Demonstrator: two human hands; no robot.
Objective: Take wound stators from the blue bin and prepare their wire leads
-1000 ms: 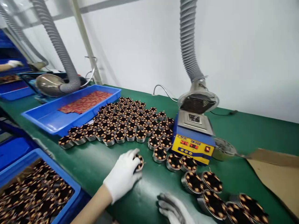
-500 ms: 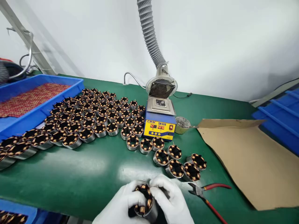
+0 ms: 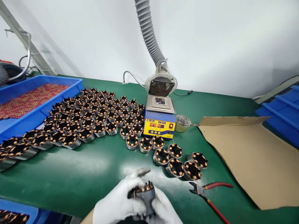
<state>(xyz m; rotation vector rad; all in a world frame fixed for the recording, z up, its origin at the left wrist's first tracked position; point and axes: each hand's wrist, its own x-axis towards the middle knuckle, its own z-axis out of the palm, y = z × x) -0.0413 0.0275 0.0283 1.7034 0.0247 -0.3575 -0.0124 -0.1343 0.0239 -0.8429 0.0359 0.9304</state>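
Observation:
A motor stator [image 3: 147, 199] with copper windings and a metal outer ring is between my two white-gloved hands at the bottom centre. It is tilted so that its side faces me. My left hand [image 3: 121, 197] wraps round its left side, with the forefinger raised above. My right hand [image 3: 165, 207] is closed against its right and lower side; some fingertips are hidden behind the stator. To the right of my hands lie diagonal cutters [image 3: 199, 189] with red handles, jaws apart. Several finished-looking coil rings, the same kind of stators [image 3: 176, 167], stand just beyond my hands.
A yellow-and-blue solder pot [image 3: 158, 126] stands under a grey exhaust hose [image 3: 149, 34], with a small cup [image 3: 182, 123] beside it. Many stators [image 3: 86, 134] fill the left. A blue tray [image 3: 72, 81] holds red parts. Cardboard [image 3: 252, 161] lies right, near blue bins [image 3: 282, 116].
The stator has been turned in my hands, from its open winding face towards me to its side. My left forefinger has lifted away, and my right hand has moved lower along the stator.

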